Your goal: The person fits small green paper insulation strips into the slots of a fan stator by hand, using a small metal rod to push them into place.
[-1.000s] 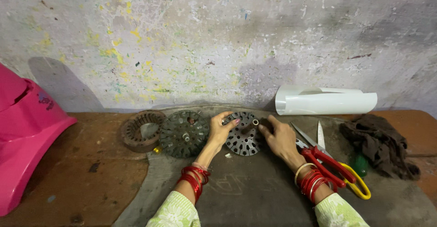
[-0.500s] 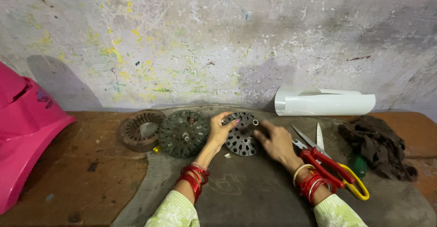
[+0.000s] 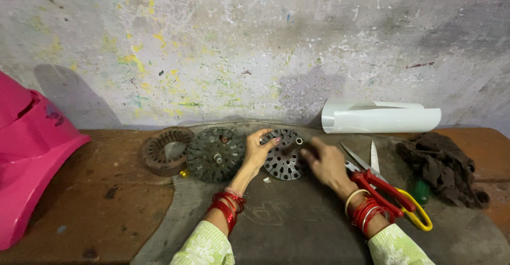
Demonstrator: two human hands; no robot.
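A dark perforated metal disc (image 3: 283, 161) with a short shaft lies on the grey mat (image 3: 287, 217). My left hand (image 3: 257, 150) grips the disc's left rim with curled fingers. My right hand (image 3: 326, 164) rests at its right edge, fingertips on the shaft end. Both wrists carry red bangles. A second, larger slotted disc (image 3: 215, 154) lies just left of my left hand, and a rusty ring-shaped stator core (image 3: 166, 150) sits beyond it.
Red-handled scissors (image 3: 374, 177) and yellow-handled scissors (image 3: 414, 212) lie right of my right hand. A rolled white sheet (image 3: 380, 117) rests against the wall, a dark rag (image 3: 443, 166) at the right, a pink plastic cover (image 3: 29, 153) at the left.
My right hand has shifted slightly right and down along the disc's edge. The left hand stays on the disc's rim.
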